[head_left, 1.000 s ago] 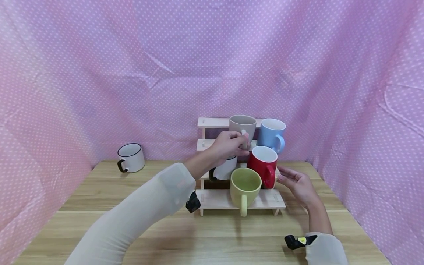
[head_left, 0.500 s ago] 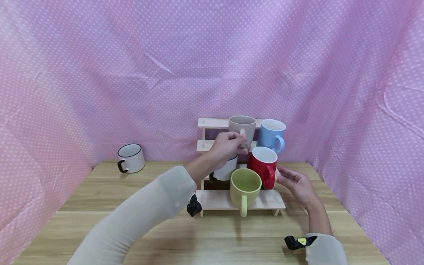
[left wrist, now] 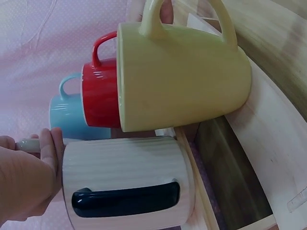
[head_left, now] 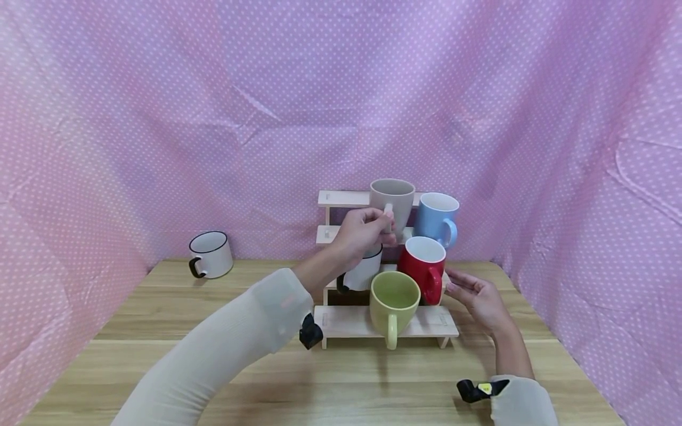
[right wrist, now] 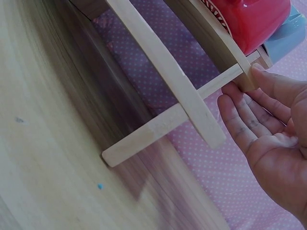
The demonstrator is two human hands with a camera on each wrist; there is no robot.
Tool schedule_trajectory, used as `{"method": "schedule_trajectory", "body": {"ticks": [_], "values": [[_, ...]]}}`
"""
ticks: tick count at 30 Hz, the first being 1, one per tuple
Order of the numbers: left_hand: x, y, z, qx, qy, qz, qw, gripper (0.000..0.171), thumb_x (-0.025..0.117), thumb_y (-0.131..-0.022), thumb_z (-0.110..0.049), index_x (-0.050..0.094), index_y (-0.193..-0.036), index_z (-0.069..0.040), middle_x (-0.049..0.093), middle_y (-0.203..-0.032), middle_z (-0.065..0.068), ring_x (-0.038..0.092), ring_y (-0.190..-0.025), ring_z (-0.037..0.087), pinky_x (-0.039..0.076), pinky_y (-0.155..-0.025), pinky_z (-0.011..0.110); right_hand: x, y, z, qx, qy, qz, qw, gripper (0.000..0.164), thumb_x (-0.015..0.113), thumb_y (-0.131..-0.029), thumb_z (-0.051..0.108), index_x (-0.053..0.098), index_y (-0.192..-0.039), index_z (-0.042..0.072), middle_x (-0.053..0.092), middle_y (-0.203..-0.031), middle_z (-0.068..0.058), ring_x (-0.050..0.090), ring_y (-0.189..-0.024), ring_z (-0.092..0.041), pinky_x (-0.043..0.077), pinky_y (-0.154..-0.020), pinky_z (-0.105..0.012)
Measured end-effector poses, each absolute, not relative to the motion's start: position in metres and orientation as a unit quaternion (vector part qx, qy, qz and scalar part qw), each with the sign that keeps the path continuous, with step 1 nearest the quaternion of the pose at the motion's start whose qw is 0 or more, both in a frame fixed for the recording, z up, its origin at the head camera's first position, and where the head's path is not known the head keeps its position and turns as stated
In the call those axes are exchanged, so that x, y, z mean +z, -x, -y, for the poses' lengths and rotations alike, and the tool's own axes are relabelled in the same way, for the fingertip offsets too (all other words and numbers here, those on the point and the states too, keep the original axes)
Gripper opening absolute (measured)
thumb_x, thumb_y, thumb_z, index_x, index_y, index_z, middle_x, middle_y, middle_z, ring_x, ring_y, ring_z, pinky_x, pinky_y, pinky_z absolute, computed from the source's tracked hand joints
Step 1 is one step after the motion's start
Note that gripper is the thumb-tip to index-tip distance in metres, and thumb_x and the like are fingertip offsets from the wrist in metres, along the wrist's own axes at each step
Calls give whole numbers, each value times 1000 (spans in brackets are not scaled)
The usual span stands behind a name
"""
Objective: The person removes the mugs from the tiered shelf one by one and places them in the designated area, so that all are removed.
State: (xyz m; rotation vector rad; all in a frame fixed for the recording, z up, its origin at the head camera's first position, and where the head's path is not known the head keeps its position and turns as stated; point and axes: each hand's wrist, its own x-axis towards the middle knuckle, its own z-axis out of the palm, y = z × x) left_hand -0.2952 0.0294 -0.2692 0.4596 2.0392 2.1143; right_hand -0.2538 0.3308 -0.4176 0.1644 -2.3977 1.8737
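Observation:
My left hand point(head_left: 359, 236) pinches the handle of a grey mug point(head_left: 403, 207) at the upper levels of a stepped wooden rack point(head_left: 346, 319). The mug stands upright, its rim above the top shelf. My right hand point(head_left: 482, 302) grips the right end of a shelf; in the right wrist view the thumb point(right wrist: 273, 81) lies on the shelf end, with fingers below. Close by on the rack are a light blue mug point(head_left: 433, 219), a red mug point(head_left: 415, 266), a yellow-green mug point(head_left: 394, 305) and a black-rimmed white mug point(head_left: 364, 277), which my left hand partly hides.
Another white mug point(head_left: 213, 260) with a black rim and handle stands at the back left of the wooden table point(head_left: 256, 390). Pink dotted cloth point(head_left: 298, 89) hangs behind and along both sides.
The grey mug has risen slightly and shifted a little to the right in my left hand. My right hand stays at the rack's side.

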Motion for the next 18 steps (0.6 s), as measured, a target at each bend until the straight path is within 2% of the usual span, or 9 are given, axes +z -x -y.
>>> {"method": "schedule_trajectory", "body": {"ticks": [5,11,16,18], "values": [[-265,292,-25,704,-182,-682,76,32,61,-105,-27,67,-115,3,67,-106,7,74,-93,23,46,-110,42,-417,254,-331,613,-51,787,46,61,68,-101,21,44,-149,-6,52,-145,-28,66,-108,1,54,-92,-17],[-261,290,-18,704,-196,-679,72,28,61,-105,-29,68,-109,-2,67,-108,8,74,-97,27,47,-109,42,-419,255,-332,610,-52,790,47,61,69,-100,22,45,-149,-6,51,-146,-28,66,-108,1,54,-92,-16],[-259,288,-9,718,-202,-662,75,25,60,-106,-25,67,-107,-1,66,-108,8,72,-105,37,49,-107,39,-421,257,-333,613,-54,787,46,61,69,-100,21,45,-149,-6,60,-141,-17,67,-108,0,54,-91,-17],[-258,287,-6,725,-206,-653,75,22,59,-106,-21,66,-106,0,65,-107,8,72,-103,38,52,-104,37,-421,257,-334,618,-58,783,47,61,69,-100,20,45,-149,-7,63,-137,-11,67,-108,-1,55,-92,-18]]}}
